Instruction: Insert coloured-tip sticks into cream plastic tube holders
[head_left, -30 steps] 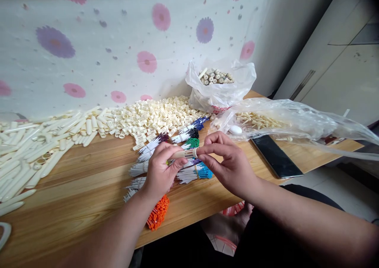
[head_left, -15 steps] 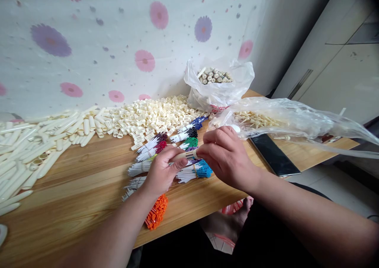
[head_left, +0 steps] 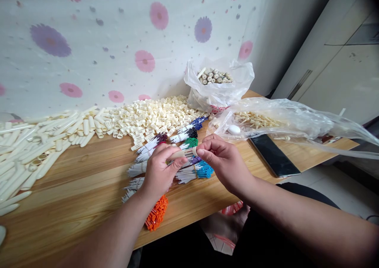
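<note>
My left hand (head_left: 161, 167) is closed around a cream multicolour pen barrel (head_left: 177, 154), held level above bundles of refills. Slots show at the right part of the barrel, with thin dark refills visible inside. At that end, my right hand (head_left: 222, 159) is closed, thumb and fingers pinching the pen's tip. Beneath the hands lie banded white refills with coloured ends: light blue (head_left: 203, 169), green (head_left: 190, 142), black (head_left: 192, 132) and dark blue (head_left: 197, 122). An orange-ended bundle (head_left: 156, 213) sits below my left wrist. My fingers partly hide the pen.
Long cream barrels (head_left: 44, 141) are heaped at left, slotted sleeves (head_left: 154, 114) along the wall. A white plastic bag (head_left: 207, 96) of pen parts stands behind. To the right are a clear bag (head_left: 308, 118) with small cream pieces, a white oval object (head_left: 233, 129) and a black phone (head_left: 274, 155).
My right hand has turned and shifted slightly down, its thumb now showing at the pen's slotted end. The white oval object is uncovered. My left hand keeps its hold.
</note>
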Tool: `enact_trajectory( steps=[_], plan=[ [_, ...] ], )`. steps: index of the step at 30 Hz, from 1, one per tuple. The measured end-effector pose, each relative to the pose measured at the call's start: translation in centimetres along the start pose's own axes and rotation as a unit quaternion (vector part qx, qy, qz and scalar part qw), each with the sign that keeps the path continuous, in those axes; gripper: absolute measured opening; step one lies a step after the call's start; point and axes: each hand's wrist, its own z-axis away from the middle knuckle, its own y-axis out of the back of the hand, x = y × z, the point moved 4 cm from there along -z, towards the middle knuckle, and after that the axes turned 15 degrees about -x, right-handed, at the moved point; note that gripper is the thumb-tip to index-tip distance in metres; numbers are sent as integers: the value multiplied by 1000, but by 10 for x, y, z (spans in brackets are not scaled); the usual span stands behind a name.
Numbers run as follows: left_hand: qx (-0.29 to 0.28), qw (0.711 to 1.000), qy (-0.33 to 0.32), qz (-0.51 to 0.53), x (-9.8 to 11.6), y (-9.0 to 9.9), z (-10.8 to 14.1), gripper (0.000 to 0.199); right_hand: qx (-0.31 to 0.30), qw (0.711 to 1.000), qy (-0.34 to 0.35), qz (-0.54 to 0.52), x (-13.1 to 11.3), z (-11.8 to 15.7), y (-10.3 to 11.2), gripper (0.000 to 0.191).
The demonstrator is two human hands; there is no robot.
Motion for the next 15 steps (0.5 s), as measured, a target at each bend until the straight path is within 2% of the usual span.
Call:
enact_trajectory(
  steps=[3, 6, 8, 10, 11, 13, 15],
  plan=[
    [9, 1000, 6, 4, 0, 1, 0, 28, -17, 1000, 4, -16, -2, 1, -1, 19],
    [13, 999, 27, 43, -5, 1, 0, 29, -35, 999, 32, -1, -2, -5, 10, 18],
    [15, 993, 56, 106, -13, -1, -1, 33, -12, 996, 56, 67, 2, -14, 26, 18],
    [24, 979, 80, 186, -23, -4, -1, 38, 14, 984, 47, 172, 12, -27, 42, 17],
    [30, 971, 87, 223, -27, -5, -1, 39, -4, 977, 28, 212, 20, -35, 47, 15],
    [34, 955, 98, 277, -34, -8, -2, 39, -88, 952, 7, 292, 34, -48, 46, 14],
    [33, 943, 120, 310, -40, -11, -3, 37, -187, 903, 2, 386, 46, -57, 36, 16]
  ],
)
